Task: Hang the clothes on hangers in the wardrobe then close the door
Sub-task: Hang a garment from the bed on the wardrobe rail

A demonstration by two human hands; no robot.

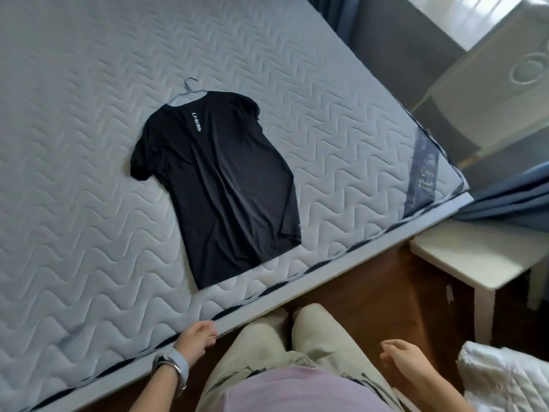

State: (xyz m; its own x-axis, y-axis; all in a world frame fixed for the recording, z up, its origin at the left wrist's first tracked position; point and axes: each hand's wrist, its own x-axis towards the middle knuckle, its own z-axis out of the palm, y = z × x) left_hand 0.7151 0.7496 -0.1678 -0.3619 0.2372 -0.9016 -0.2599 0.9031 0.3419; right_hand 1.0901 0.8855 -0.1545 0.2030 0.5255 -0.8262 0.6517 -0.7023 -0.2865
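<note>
Head view: left hand loosely curled beside mattress edge, right hand likewise.

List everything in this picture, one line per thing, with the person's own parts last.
black short-sleeved T-shirt with white lettering: one, black, flat on the mattress, near its edge
thin light blue hanger: one, light blue, inside the T-shirt, hook sticking out at the collar
white quilted mattress: one, white, fills the left and middle
white bedside table: one, white, right of the mattress
blue curtain: one, blue, right edge
white quilted cloth: one, white, bottom right corner
brown wooden floor: one, brown, beside the mattress
beige trousers: one pair, beige, bottom middle
wristwatch: one, pale strap, left wrist
left hand: one, loosely curled at the mattress edge
right hand: one, loosely curled, holds nothing
</note>
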